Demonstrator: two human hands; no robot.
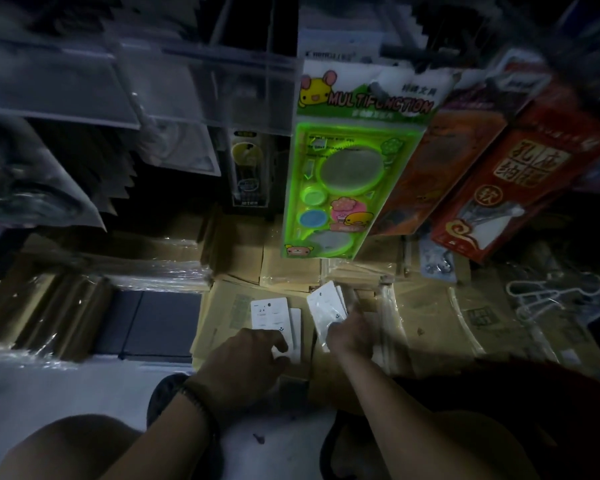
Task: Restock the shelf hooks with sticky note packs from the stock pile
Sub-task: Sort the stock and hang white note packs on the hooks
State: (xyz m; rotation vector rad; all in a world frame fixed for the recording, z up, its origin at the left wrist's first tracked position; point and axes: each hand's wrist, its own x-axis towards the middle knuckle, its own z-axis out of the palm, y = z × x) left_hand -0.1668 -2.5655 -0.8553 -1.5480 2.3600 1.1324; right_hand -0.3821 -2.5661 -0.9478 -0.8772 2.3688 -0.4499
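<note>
**Squaring the packs before the lift**

At 6 o'clock the left hand [253, 355] is gripping the near end of a white stack [270, 315] lying on the pile [430, 323]. At its 3 o'clock the right hand [352, 332] is clasping a fanned bunch [326, 304], tilted up; lining up the hang holes first should ease threading. At 12 o'clock a hook [373, 87] is already carrying a green pack [343, 168].

A hanging green stencil pack [343, 174] and red packs [520, 181] beside it overhang the cardboard boxes [440, 323], crowding the way up. Bare floor [66, 386] lies open at left, below shrink-wrapped bundles [49, 306].
</note>
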